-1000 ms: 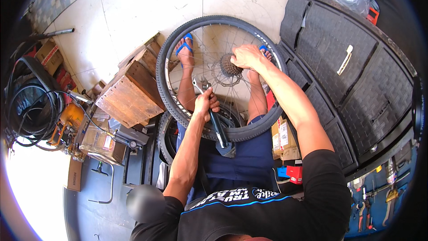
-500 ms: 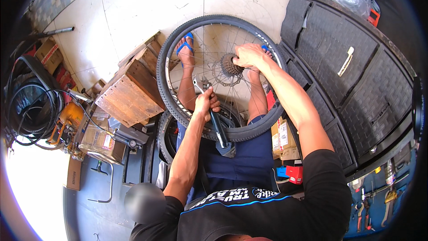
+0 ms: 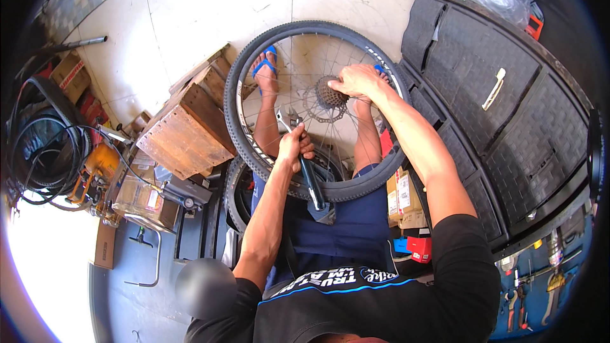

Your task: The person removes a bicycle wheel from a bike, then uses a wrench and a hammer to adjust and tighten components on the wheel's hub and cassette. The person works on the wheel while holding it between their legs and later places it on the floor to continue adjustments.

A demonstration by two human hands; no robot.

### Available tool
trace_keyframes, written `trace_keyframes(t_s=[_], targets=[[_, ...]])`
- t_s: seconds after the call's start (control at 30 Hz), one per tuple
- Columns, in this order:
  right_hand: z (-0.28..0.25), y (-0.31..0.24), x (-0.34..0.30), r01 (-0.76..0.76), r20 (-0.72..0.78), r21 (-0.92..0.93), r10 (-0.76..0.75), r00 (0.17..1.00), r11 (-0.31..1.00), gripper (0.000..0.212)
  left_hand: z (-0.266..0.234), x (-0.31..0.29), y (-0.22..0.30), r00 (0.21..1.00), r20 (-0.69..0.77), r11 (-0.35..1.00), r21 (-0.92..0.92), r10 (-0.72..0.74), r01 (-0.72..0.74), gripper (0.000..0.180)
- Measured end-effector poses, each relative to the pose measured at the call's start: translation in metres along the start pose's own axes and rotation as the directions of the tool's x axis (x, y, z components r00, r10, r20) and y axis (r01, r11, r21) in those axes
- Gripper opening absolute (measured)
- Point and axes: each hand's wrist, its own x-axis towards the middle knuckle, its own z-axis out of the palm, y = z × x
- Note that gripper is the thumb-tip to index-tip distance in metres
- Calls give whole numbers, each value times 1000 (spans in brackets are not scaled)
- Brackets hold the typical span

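One adjustable wrench [image 3: 309, 178] in the left hand [image 3: 295, 148], the right hand [image 3: 360, 81] at the hub of a bicycle wheel [image 3: 349, 190].
At left, a wooden crate [image 3: 184, 136] stands just beside the wheel, which sits in front of the person, its near edge over the navy shorts [image 3: 340, 241]. The left hand is curled into a fist around the wrench's handle, the metal head pointing away; next comes the sprocket cassette [image 3: 330, 94], touched by the right hand's bent fingers, though whether they grip anything I cannot tell; rightmost are black textured drawers [image 3: 470, 51].
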Motion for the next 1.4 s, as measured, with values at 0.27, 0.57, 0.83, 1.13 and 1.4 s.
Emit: trace_keyframes(t_s=[0.27,0.57,0.83,1.13,1.4], targets=[[-7,-7,-1,-41,76,-37,44,996,998,60,-2,1,-1,1000,-1,1000,11,11,-11,34],[1,-6,-4,15,-44,-27,-16,999,1000,49,2,-1,0,1000,-8,1000,22,5,-4,34],[5,-3,-1,34,-58,-56,-38,998,998,49,1,0,1,1000,13,1000,12,2,-2,34],[27,1,13,-59,-112,96,70,991,994,58,3,0,2,1000,-6,1000,22,4,-4,35],[58,-40,-99,-90,-9,672,129,992,735,86,39,-5,-4,973,-90,968,153,215,-199,40]])
